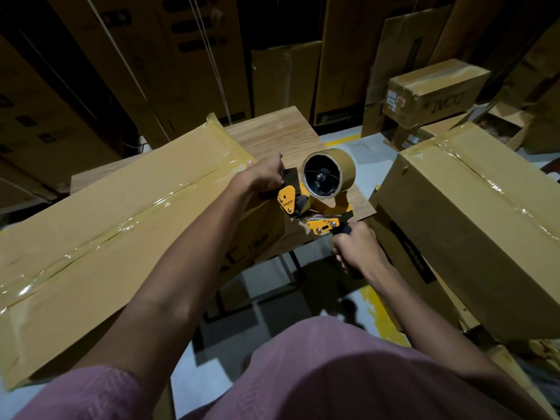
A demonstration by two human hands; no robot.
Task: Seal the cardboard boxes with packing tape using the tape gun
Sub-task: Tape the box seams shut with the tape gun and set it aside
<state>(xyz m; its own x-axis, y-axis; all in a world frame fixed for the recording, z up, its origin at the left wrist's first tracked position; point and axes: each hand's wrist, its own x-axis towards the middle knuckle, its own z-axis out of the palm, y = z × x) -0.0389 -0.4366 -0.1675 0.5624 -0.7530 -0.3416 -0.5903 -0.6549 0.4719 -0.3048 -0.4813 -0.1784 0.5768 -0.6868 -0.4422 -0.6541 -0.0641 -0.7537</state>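
Tape gun [315, 204] handle hidden inside right hand [354, 247] grip, left hand [266, 177] pinching its front flap.

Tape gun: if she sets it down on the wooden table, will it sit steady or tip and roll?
The tape gun probably tips: its big tape roll sits high above the narrow frame. The round roll may rock if laid sideways. It looks rigid, and the right hand holds it by the handle alone, so likely light.
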